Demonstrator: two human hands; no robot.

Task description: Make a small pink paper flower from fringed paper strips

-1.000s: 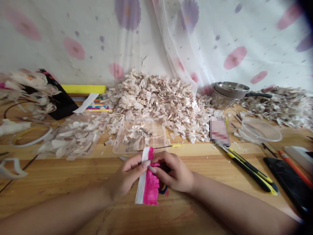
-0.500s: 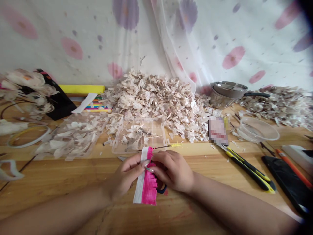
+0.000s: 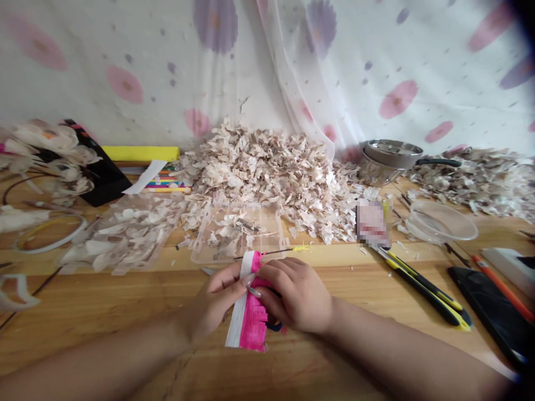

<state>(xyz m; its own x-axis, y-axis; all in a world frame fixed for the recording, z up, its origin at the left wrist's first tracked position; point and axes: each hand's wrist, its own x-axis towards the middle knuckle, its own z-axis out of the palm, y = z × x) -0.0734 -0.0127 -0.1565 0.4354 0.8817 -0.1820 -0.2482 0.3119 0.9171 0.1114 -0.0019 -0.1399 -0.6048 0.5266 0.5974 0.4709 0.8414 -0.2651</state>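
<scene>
The left hand (image 3: 214, 296) and right hand (image 3: 301, 294) pinch the pink-and-white strip (image 3: 253, 331), likely light, soft and easily torn, best held by its white edge (image 3: 234, 331).

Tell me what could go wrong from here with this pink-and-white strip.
The pink-and-white strip might tear at its cut edge, with the left hand and right hand both working on it. The yellow-tipped stem lies just beyond the knuckles, so it could get nudged.
</scene>
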